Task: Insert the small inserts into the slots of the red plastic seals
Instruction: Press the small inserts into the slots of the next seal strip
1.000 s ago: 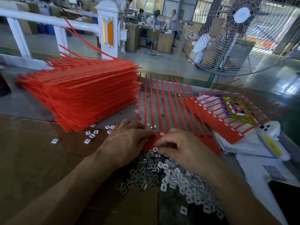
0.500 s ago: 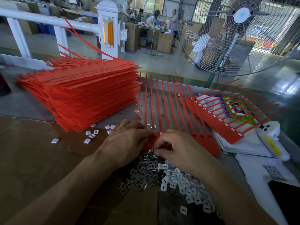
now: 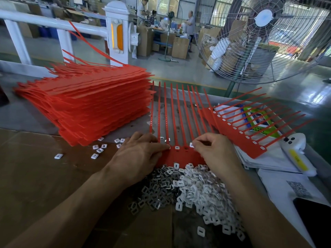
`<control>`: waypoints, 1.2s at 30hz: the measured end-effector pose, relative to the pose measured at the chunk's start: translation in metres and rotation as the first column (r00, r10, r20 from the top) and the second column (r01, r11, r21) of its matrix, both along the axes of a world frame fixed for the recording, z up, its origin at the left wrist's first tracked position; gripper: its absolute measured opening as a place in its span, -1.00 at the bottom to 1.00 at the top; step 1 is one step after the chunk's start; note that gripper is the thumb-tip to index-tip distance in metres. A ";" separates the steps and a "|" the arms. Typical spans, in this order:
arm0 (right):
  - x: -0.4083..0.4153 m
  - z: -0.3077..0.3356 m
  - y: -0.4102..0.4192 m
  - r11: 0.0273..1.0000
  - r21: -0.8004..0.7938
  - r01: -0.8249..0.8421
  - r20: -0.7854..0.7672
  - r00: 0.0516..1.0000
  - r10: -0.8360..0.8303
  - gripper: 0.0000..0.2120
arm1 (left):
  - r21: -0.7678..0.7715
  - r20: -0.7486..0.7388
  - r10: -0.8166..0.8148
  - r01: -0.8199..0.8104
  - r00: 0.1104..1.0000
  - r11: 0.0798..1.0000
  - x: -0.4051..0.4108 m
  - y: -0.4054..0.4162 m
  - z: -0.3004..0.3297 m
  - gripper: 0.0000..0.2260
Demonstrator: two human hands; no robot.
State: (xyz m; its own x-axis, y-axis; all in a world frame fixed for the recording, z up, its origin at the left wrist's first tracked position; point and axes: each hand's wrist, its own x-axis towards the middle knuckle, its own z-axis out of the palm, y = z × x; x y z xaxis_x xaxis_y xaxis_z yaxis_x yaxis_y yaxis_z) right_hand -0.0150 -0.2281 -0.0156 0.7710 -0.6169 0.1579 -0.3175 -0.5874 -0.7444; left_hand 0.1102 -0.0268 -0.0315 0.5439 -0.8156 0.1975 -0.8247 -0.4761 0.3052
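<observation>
A red seal sheet (image 3: 180,155) lies flat in front of me, its long strips pointing away. One white insert (image 3: 177,147) sits in a slot near its middle. My left hand (image 3: 139,156) presses down on the sheet's left end with its fingertips. My right hand (image 3: 215,153) pinches a small white insert (image 3: 191,145) at a slot further right. A heap of loose white and grey inserts (image 3: 189,190) lies just below the sheet, between my forearms.
A tall stack of red seal sheets (image 3: 89,108) stands at the left. Another sheet (image 3: 238,136) with inserts lies on papers at the right, next to a white device (image 3: 295,153). Stray inserts (image 3: 98,149) dot the cardboard. A large fan (image 3: 259,38) stands behind.
My right hand has risen from the insert heap to the sheet's slots with an insert pinched in its fingers. My left hand has stayed on the sheet.
</observation>
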 end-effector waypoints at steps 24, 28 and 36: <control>0.005 -0.005 0.005 0.960 -0.258 -0.109 -0.105 0.991 0.084 -0.85 | -0.022 0.006 -0.003 0.003 1.000 1.000 0.002 -0.001 -0.002 -0.64; 0.002 -0.001 0.007 0.917 -0.353 -0.187 -0.203 0.972 0.120 -0.72 | -0.025 -0.002 -0.008 0.008 1.000 1.000 0.001 0.000 -0.003 -0.64; -0.002 0.002 0.013 0.886 -0.400 -0.235 -0.259 0.956 0.137 -0.67 | -0.021 0.005 -0.004 0.005 1.000 1.000 0.002 0.000 -0.003 -0.64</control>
State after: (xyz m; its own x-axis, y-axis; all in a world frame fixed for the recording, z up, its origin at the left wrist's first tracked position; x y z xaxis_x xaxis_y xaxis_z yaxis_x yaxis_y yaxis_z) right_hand -0.0172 -0.2156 -0.0140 0.9098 -0.3708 0.1865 -0.2952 -0.8939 -0.3372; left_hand 0.1117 -0.0266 -0.0347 0.5393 -0.8137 0.2170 -0.8283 -0.4660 0.3110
